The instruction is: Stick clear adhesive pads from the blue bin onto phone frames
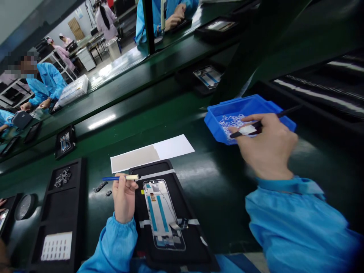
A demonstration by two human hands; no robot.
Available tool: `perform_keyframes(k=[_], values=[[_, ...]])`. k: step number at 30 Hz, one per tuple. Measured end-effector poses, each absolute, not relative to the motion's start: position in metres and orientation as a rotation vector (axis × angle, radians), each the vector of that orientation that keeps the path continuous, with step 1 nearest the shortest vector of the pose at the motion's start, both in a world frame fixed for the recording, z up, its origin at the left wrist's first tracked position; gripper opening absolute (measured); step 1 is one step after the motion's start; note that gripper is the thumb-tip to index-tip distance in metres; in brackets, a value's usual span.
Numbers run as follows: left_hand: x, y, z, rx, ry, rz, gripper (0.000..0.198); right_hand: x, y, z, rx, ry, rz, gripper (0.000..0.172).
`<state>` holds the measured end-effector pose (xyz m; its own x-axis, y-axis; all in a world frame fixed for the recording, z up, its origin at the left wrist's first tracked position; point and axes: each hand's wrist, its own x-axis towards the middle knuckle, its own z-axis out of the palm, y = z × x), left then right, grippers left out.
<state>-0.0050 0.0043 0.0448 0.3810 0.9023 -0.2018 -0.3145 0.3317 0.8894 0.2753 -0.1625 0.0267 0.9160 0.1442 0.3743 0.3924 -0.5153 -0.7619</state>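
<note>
holding black tool (257, 125) over blue bin (244, 113), right hand (267, 148); left hand (123, 197) beside phone frame (163, 214).

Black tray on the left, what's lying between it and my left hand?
Head view: a few small dark parts lie loose on the green table between the black tray and the left hand, which grips a blue-handled tool.

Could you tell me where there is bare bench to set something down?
Bare bench lies between the jig, the paper and the blue bin. Crowded left of the jig: left hand with pen, loose parts, tray. Right hand holds a stick over the bin.
</note>
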Motion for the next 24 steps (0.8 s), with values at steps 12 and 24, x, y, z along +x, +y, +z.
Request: perform_keyframes(k=[12,24], values=[[-0.006,0.01,0.047,0.69,0.869,0.802,0.032,0.246,-0.147,0.026,-1.909,-0.589,-0.439,0.009],[-0.015,0.0,0.043,1.536,0.895,1.012,0.038,0.168,-0.116,0.015,-1.634,-1.264,0.216,0.021]])
